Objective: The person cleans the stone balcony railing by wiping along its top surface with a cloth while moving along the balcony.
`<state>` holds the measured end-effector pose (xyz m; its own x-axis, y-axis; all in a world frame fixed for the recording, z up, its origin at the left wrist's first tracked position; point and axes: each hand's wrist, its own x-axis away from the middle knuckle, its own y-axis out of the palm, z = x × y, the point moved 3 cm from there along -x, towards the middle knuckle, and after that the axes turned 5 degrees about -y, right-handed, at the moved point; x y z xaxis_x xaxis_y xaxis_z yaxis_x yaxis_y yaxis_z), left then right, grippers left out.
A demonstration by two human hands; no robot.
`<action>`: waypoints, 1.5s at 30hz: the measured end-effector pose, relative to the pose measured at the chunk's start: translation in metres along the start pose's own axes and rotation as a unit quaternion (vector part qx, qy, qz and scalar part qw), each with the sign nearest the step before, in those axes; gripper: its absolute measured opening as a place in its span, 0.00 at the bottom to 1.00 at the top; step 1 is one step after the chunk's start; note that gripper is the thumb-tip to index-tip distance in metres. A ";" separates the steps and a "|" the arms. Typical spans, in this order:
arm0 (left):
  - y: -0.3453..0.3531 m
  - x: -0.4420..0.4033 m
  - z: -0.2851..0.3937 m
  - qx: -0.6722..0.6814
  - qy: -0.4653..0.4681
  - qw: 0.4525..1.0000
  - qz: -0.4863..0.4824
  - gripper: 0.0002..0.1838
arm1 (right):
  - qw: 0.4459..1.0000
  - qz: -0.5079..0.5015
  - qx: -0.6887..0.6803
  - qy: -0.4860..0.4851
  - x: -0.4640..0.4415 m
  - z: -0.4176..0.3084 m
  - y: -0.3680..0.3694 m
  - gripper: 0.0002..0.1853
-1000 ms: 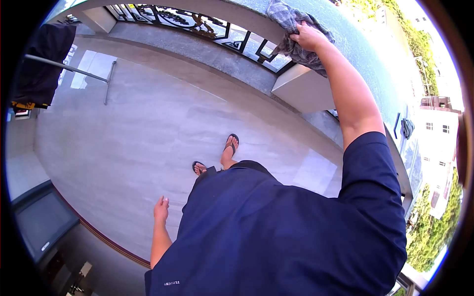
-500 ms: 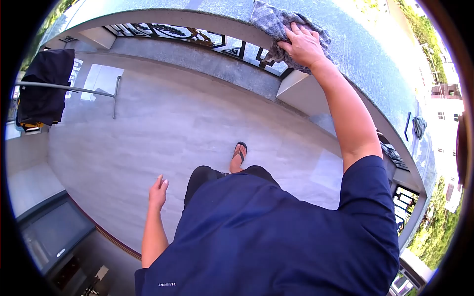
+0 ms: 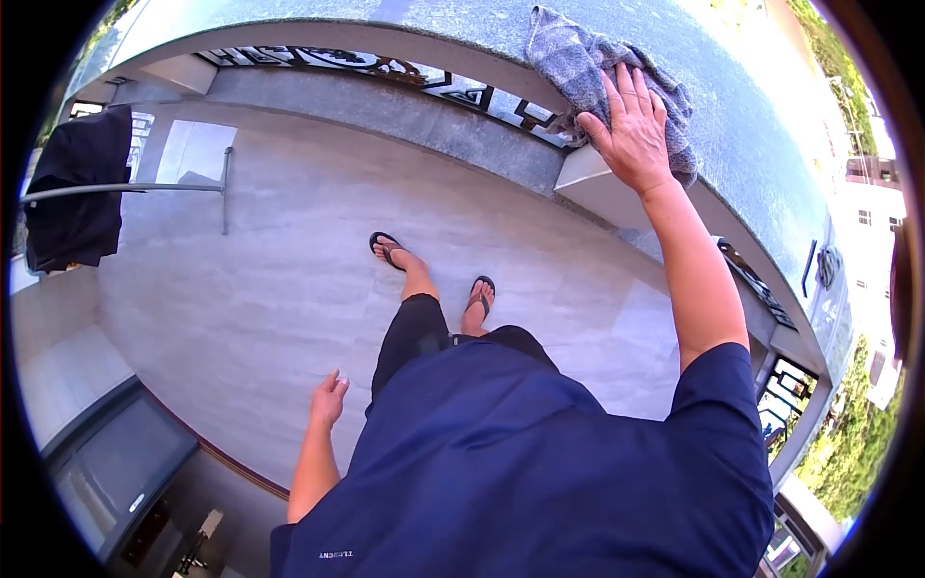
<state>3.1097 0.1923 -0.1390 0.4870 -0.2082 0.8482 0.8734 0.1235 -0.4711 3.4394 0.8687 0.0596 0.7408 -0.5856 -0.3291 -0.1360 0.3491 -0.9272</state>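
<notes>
My right hand (image 3: pixel 636 135) lies flat on a grey checked cloth (image 3: pixel 578 63), its fingers stretched out and the thumb apart. The crumpled cloth rests on top of a grey stone ledge (image 3: pixel 443 24), with part of it hanging over the inner edge. Some of the cloth is hidden under the palm. Low at my side hangs my left hand (image 3: pixel 329 400), above the floor and touching nothing. Its fingers are loosely bent, with nothing seen in them.
Below the ledge runs a dark patterned metal railing (image 3: pixel 385 67). A metal rack (image 3: pixel 183 187) with dark cloth stands at the left. Pale tiles (image 3: pixel 260 289) cover the floor. A dark coiled item (image 3: pixel 827 267) lies farther along the ledge. A grey-framed door (image 3: pixel 125 462) is at lower left.
My right hand and the cloth have slid to the right along the ledge. A second sandalled foot now shows, stepped out to the left. My left hand has shifted slightly right and down.
</notes>
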 end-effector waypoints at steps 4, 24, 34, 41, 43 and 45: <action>-0.020 -0.048 0.035 -0.029 0.025 0.999 -0.016 0.33 | 0.999 -0.025 -0.019 0.019 -0.009 0.002 -0.005 0.36; -0.214 -0.182 0.222 0.090 0.104 0.989 0.056 0.34 | 0.999 -0.032 0.010 0.005 -0.075 0.011 0.027 0.38; -0.156 -0.149 -0.037 0.114 -0.142 0.981 0.073 0.36 | 0.989 -0.060 0.039 0.129 -0.077 0.023 0.062 0.34; -0.183 -0.152 -0.026 0.051 -0.144 0.988 0.029 0.35 | 0.997 -0.071 0.007 0.035 -0.265 -0.156 0.079 0.36; -0.217 -0.185 0.008 0.111 -0.125 0.985 0.040 0.35 | 0.997 -0.066 -0.025 -0.011 -0.336 -0.216 0.080 0.36; -0.269 -0.217 0.060 0.153 -0.095 0.981 0.065 0.35 | 0.997 -0.062 -0.032 -0.015 -0.392 -0.253 0.094 0.36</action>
<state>2.7689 0.2621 -0.1822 0.5596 0.0092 0.8287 0.7461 0.4297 -0.5087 2.9694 0.9460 0.0559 0.7739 -0.5987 -0.2064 -0.0830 0.2271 -0.9703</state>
